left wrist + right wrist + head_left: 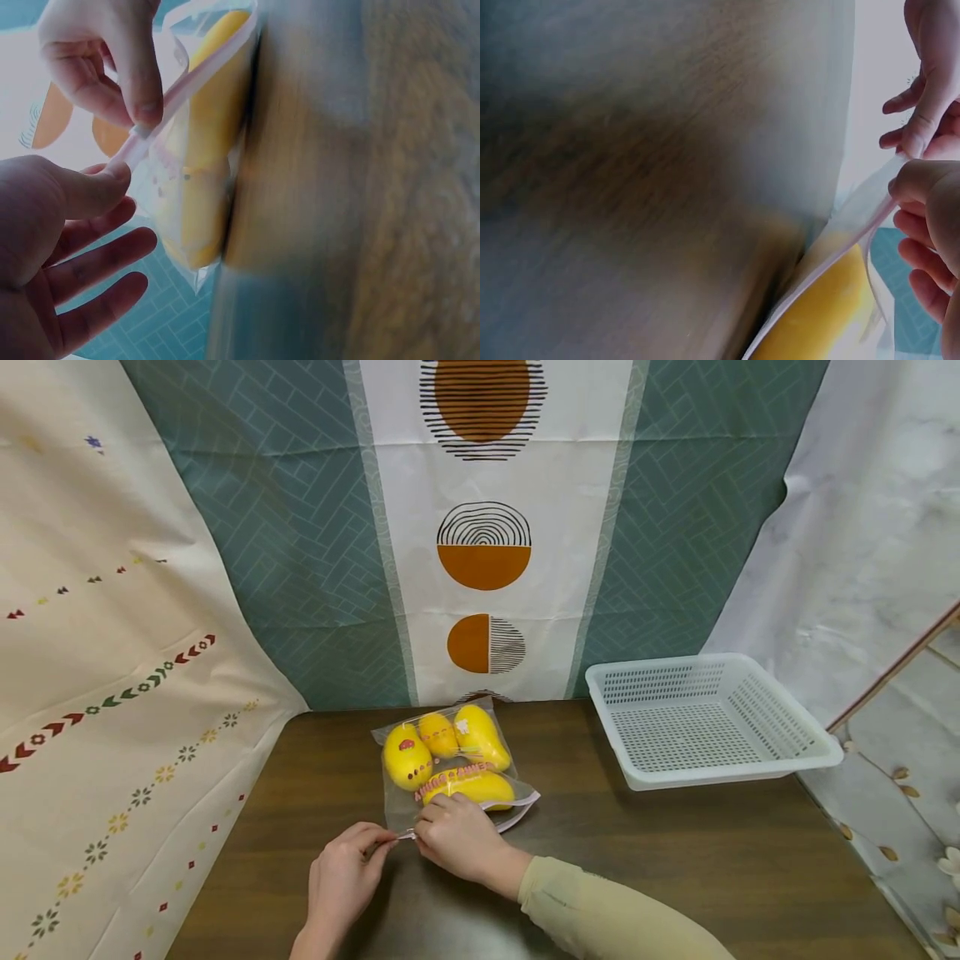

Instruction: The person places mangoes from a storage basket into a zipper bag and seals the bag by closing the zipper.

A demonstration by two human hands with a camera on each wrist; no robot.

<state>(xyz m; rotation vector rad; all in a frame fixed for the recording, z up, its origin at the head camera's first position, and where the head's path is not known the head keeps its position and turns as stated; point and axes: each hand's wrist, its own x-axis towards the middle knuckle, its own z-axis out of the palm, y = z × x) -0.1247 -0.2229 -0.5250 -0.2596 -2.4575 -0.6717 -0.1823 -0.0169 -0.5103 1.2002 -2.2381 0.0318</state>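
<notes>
Brown table (675,843) — both hands' grip pinches bag (450,760) edge

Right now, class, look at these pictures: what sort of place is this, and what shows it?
Probably a staged tabletop set, not a real kitchen: patterned cloths hang as backdrop behind a wooden table holding only a white basket and a bag of yellow fruit.

The head view is evenly and softly lit from above, sharp in the middle, with faint shadows under the white basket (708,720) and the hands and a dull sheen on the dark tabletop (675,852) near the bottom edge; the wide lens bends straight lines toward the corners. Both wrist views are dimmer and bluish, and the tabletop (360,187) is smeared and out of focus. The backdrop behind the hands in them is washed out bright.
</notes>
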